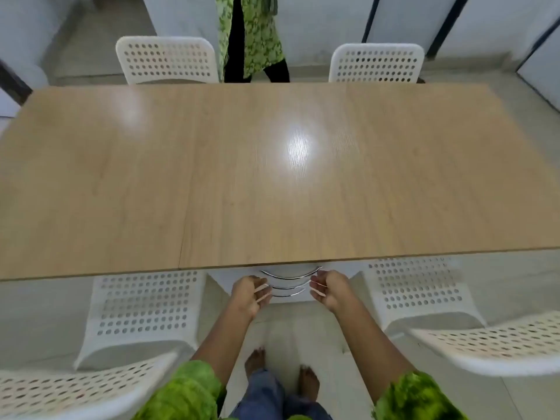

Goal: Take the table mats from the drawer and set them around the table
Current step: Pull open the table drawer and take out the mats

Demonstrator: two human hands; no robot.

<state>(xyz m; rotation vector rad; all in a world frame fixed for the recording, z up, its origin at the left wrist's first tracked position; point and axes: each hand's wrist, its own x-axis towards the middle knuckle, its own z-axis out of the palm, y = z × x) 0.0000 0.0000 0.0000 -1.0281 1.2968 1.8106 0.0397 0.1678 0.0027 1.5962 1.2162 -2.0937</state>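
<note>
A white drawer unit (288,295) with three curved chrome handles (289,275) stands under the near edge of the wooden table (212,177). All its drawers look closed and no table mats are in sight. My left hand (250,294) hovers at the left ends of the handles with its fingers loosely curled, holding nothing. My right hand (328,287) mirrors it at the right ends of the handles, also with nothing in it. Neither hand plainly touches a handle.
White perforated chairs stand on my side at the left (139,310) and the right (424,292), and two more (166,60) (375,63) at the far side. A person in green clothing (251,37) stands beyond the far edge. My bare feet (281,371) are on the tiled floor.
</note>
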